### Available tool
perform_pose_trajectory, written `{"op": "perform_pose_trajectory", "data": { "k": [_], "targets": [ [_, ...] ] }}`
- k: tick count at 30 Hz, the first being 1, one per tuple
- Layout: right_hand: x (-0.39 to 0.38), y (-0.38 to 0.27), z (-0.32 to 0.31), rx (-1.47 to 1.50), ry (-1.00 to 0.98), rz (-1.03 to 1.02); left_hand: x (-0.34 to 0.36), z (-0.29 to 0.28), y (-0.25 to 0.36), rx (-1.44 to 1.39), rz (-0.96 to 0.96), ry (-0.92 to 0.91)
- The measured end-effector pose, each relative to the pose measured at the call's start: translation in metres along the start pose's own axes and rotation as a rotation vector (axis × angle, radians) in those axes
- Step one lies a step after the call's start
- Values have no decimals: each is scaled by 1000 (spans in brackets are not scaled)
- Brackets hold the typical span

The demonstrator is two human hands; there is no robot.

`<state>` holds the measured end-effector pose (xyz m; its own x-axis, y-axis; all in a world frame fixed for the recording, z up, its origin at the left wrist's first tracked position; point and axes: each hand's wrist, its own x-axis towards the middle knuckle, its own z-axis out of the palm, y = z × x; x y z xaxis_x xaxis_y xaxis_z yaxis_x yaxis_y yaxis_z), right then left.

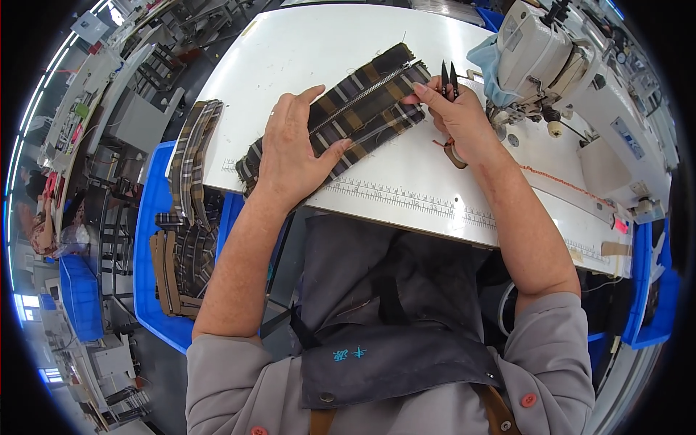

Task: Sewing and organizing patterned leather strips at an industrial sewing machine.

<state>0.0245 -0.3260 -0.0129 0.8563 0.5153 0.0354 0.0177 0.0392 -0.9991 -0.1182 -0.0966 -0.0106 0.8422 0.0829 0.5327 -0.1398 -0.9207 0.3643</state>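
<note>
A dark plaid fabric piece [366, 109] in brown, black and white, with a metal zipper [360, 99] along its length, lies slantwise on the white sewing table. My left hand [293, 148] rests across its lower left part, fingers and thumb spread over the cloth. At the upper right end, my right hand [464, 116] pinches the cloth's edge between thumb and forefinger. The same hand holds black-bladed thread snips [448, 80], their two points upward and slightly apart. A brown curved part shows below its palm. Frayed threads stick out along the cloth's edges.
A white sewing machine [544, 65] with a light blue cloth on it stands at the right. A ruler strip [406, 199] runs along the table's front edge. More plaid pieces [192, 159] hang over the left edge above a blue bin [148, 290]. An orange cord [562, 181] lies at right.
</note>
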Motion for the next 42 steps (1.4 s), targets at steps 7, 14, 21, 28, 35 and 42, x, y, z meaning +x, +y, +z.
{"op": "perform_pose_trajectory", "data": {
  "k": [7, 14, 21, 28, 35, 42],
  "targets": [
    [1, 2, -3, 11, -2, 0, 0, 0, 1, 15, -16, -12],
    [3, 3, -1, 0, 12, 2, 0, 0, 1, 8, -25, -18],
    [0, 1, 0, 5, 25, 10, 0, 0, 0, -12, -36, -22],
    [1, 0, -1, 5, 33, 19, 1, 0, 1, -56, -25, -20],
    [3, 1, -2, -10, 23, 27, 1, 1, -3, -52, -16, -3],
    [7, 7, -6, -50, 20, 83, -1, -15, -5, -132, 28, 86]
  ]
}}
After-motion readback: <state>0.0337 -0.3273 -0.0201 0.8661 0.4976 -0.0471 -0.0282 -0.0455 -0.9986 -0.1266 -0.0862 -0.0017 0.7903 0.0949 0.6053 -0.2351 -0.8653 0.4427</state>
